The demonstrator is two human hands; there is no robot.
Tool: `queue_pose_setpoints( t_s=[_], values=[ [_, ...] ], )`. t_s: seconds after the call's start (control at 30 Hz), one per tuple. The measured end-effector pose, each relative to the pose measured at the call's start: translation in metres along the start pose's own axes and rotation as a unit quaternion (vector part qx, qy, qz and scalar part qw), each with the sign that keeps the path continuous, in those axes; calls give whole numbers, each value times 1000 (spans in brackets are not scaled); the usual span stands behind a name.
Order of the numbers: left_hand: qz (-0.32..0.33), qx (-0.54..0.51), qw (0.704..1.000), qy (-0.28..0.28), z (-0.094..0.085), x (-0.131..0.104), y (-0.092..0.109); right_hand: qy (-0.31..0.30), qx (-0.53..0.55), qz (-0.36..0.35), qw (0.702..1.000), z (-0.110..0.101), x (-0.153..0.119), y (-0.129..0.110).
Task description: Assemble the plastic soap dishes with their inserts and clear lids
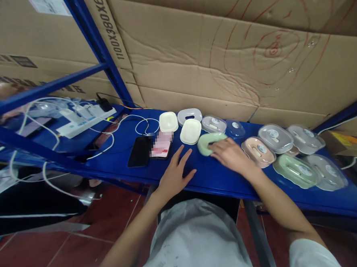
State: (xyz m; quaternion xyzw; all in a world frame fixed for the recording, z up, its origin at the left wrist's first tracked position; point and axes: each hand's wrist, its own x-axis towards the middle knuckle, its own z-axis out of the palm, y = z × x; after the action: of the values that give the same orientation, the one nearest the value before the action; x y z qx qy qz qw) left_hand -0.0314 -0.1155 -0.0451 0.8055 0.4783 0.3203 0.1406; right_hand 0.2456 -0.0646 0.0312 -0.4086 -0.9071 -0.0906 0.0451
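Observation:
My right hand [230, 154] has its fingers closed on the near right edge of a light green oval dish [207, 143] on the blue table. My left hand [175, 174] is open, its fingers spread just short of a cream rounded dish [191, 131], holding nothing. Behind these are another cream dish [168, 122], a pale lilac oval piece with a dark slot [192, 113], a lilac dish under a clear lid [214, 124] and a loose clear lid [235, 128]. To the right of my right hand sits a peach dish under a clear lid [259, 151].
Several lidded dishes, including a grey one [275, 139] and a green one [296, 170], crowd the table's right side. A black phone [138, 152] and a lit phone [160, 146] lie at left. Cables and a white power strip [85, 122] are further left; cardboard [185, 48] stands behind.

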Motion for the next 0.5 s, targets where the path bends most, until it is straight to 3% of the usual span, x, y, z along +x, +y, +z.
queue_pose_setpoints(
  t_s=[0.07,0.17,0.33,0.5],
  values=[
    [17,9,1000,-1,0,0,0,-28,39,-62,997,7,2,-21],
    [22,13,999,-21,0,-1,-2,-27,84,-68,994,15,6,-30],
    [29,30,999,-29,0,10,-3,-40,134,-19,990,13,0,-6],
    [1,162,987,-23,6,46,-10,-65,101,26,992,12,-8,14]
  ],
)
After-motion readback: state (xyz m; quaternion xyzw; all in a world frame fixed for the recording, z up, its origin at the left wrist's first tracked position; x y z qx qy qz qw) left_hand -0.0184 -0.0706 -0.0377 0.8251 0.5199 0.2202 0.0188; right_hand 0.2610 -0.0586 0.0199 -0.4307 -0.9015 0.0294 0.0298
